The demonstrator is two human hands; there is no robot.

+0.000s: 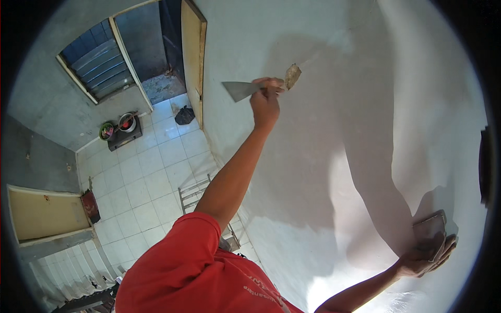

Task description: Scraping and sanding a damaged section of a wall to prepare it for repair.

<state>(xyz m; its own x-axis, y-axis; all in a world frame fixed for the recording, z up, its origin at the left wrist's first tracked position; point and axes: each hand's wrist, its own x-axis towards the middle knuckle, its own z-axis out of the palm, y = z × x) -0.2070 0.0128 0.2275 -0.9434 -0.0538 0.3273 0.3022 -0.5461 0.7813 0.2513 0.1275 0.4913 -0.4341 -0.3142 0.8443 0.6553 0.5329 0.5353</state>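
My left hand (266, 104) is raised at the wall, closed on a metal putty knife (241, 89), whose wide blade points left. Just right of those fingers, a rough beige-brown damaged patch (293, 76) shows on the pale wall (313, 146). Low at the right, my right hand (425, 258) holds a flat greyish rectangular board (428, 227) close to the wall, fingers curled at its side. Shadows of my arms fall across the wall.
A metal ladder-like frame (187, 195) stands by the wall on the tiled floor (146, 188). Beyond are an open door (193, 62), a louvred window (96, 57), a black bag (185, 115), buckets (127, 121) on a dark stand, and a yellow door (49, 211).
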